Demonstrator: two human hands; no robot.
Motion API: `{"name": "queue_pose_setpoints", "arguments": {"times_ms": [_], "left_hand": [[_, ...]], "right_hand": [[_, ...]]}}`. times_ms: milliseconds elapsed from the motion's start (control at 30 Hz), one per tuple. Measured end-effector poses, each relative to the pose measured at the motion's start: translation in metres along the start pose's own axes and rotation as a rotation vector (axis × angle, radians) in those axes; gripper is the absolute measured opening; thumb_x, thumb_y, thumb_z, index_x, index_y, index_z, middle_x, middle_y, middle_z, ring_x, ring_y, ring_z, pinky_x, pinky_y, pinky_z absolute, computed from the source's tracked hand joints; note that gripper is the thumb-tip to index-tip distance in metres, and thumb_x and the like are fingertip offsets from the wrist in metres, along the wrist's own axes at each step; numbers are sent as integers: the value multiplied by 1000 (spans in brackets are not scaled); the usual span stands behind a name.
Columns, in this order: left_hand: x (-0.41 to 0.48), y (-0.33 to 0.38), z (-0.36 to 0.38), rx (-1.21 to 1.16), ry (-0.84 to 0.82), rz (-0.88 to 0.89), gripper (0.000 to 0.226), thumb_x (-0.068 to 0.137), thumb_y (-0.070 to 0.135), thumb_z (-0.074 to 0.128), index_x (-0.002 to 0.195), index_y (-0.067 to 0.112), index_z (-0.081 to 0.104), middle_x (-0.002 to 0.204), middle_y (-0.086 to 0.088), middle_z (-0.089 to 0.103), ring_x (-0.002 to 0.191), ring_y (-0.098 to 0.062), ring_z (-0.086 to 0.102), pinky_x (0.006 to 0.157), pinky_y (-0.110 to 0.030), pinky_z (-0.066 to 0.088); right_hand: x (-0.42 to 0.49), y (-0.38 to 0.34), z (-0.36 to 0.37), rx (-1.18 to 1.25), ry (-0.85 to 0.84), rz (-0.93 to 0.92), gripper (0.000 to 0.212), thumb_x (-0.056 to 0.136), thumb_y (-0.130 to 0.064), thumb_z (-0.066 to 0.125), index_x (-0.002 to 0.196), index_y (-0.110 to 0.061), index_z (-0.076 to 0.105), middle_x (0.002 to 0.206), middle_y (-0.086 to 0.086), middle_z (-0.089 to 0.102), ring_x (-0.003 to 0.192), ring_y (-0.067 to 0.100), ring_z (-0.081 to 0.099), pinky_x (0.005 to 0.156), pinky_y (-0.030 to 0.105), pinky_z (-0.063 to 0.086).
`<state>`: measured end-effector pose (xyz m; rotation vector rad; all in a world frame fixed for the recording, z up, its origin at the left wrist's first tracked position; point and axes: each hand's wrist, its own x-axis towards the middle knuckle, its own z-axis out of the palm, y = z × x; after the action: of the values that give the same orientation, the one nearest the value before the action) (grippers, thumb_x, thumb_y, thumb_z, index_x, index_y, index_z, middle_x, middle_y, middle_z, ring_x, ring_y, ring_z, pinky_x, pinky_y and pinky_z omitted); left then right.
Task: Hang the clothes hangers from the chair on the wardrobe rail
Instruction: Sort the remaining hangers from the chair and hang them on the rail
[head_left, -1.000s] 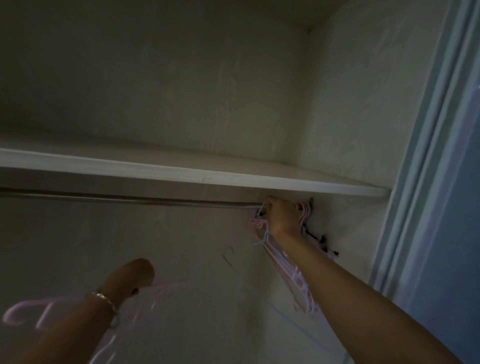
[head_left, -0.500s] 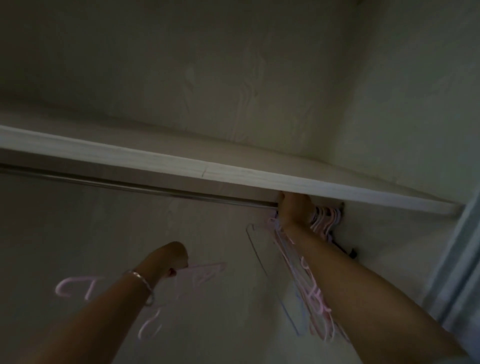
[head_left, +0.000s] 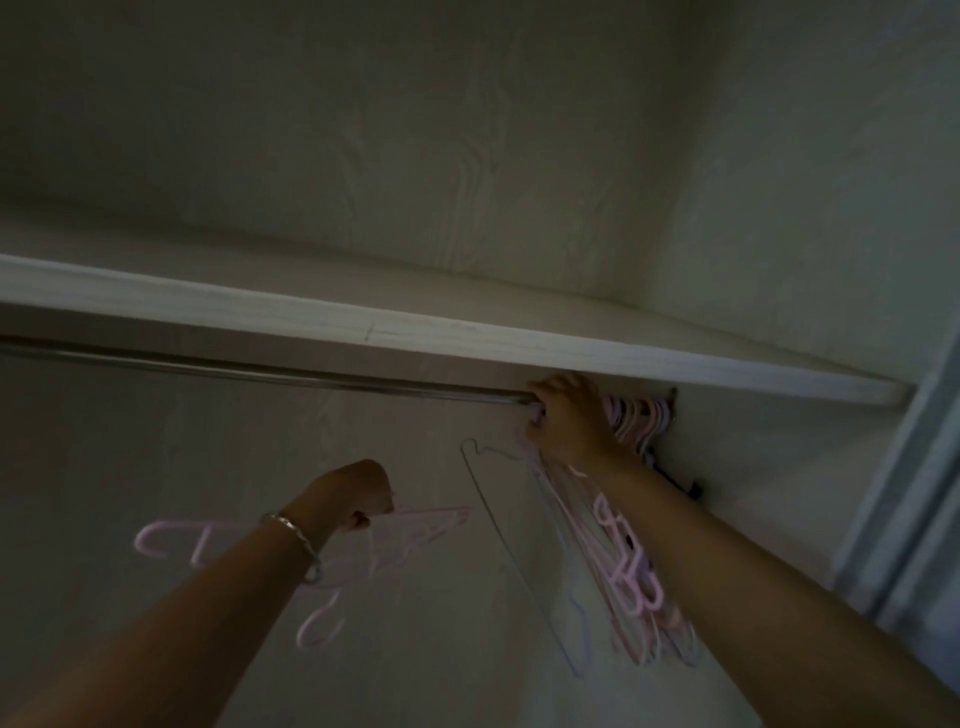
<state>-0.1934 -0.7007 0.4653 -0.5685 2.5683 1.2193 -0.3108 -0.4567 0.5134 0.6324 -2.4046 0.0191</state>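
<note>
- Pale pink plastic: spare hangers (head_left: 421, 525), a few in number, grasped in the left hand (head_left: 353, 493), which was clenched round them. Their hooks pointed left and downward. They were held below the rail and apart from it.
- Metal wardrobe rail (head_left: 260, 370), one, running level just beneath the shelf (head_left: 363, 328) to the right-hand wall.
- Right hand (head_left: 569, 418), raised to the rail near its right end. The fingers were curled over the top and the thumb lay beneath, clasping the hooks of the hanger bunch (head_left: 628, 577) against the rail.
- Hanger bunch, pink with some light blue. It hung from the rail at the right hand, and its bodies trailed down alongside the right forearm.
- Packed hooks (head_left: 641, 415), pink, crowded on the rail between the right hand and the wall.
- Wire hanger (head_left: 496, 519), thin and grey, at the left edge of the bunch. It could not be told whether its hook sat on the rail.
- Bracelet (head_left: 293, 535), silver-coloured, on the left wrist.
- Door frame (head_left: 909, 493), pale, at the right edge.
</note>
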Motion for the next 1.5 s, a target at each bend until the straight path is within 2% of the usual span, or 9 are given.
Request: {"name": "queue_pose_setpoints", "arguments": {"times_ms": [133, 367, 733, 867, 1033, 1167, 1300, 1400, 1500], "left_hand": [[0, 5, 3, 39, -16, 53, 14, 93, 8, 52, 81, 7, 45, 68, -6, 38, 55, -15, 41, 30, -6, 30], [-7, 6, -1, 53, 8, 108, 35, 95, 9, 51, 64, 12, 38, 64, -5, 36, 53, -15, 38, 27, -7, 26], [-16, -15, -19, 68, 8, 105, 22, 94, 15, 54, 74, 9, 45, 66, -5, 41, 53, -15, 45, 32, -9, 31], [-22, -26, -30, 62, 12, 123, 9, 94, 16, 54, 89, 10, 49, 62, -6, 41, 48, -14, 42, 37, -12, 27], [-27, -36, -34, 2, 37, 145, 19, 94, 22, 55, 79, 9, 57, 58, -4, 42, 43, -13, 35, 36, -11, 26], [-28, -54, -30, -90, 47, 106, 36, 91, 15, 60, 59, 8, 44, 41, -3, 40, 21, -10, 30, 35, -9, 23], [-32, -78, -24, -362, 45, -24, 38, 99, 14, 47, 62, 9, 45, 51, -4, 40, 21, -8, 29, 38, -12, 21], [-44, -100, -23, -666, 50, -84, 40, 103, 16, 38, 65, 8, 45, 26, 2, 40, 14, -5, 28, 30, -2, 20], [-56, -116, -26, -932, 108, -79, 39, 103, 15, 36, 65, 8, 43, 22, 4, 39, 13, -4, 29, 30, 0, 24]], "right_hand": [[-1, 17, 3, -114, -13, -22, 49, 70, -29, 74, 116, -15, 66, 115, 6, 66, 111, 29, 57, 99, 39, 37], [-5, 30, -7, -184, -38, 50, 42, 79, -34, 69, 118, -19, 64, 127, 6, 58, 123, 30, 46, 99, 35, 29], [-7, 39, -7, -213, -77, 179, 46, 80, -26, 66, 126, -21, 61, 129, 8, 60, 122, 31, 49, 104, 40, 35], [-8, 31, -11, -177, -75, 206, 62, 80, -42, 69, 136, -26, 50, 139, 8, 50, 128, 33, 44, 105, 42, 33], [-21, -11, -19, 9, 270, 29, 52, 67, -8, 73, 119, -8, 64, 114, 16, 66, 105, 37, 60, 91, 43, 46], [-48, -77, -30, 121, 366, -88, 21, 74, -15, 52, 84, -13, 71, 81, 7, 71, 68, 29, 66, 59, 33, 54], [-77, -123, -20, 215, 106, -41, 30, 75, -27, 38, 68, -14, 64, 72, 5, 68, 63, 30, 64, 54, 32, 48], [-94, -146, -10, 257, -437, 124, 26, 85, -31, 49, 88, -15, 69, 98, 8, 70, 86, 27, 66, 69, 26, 47], [-112, -157, -5, 470, -922, 392, 62, 94, -59, 35, 123, -7, 54, 107, 18, 63, 80, 29, 62, 69, 30, 49]]}}
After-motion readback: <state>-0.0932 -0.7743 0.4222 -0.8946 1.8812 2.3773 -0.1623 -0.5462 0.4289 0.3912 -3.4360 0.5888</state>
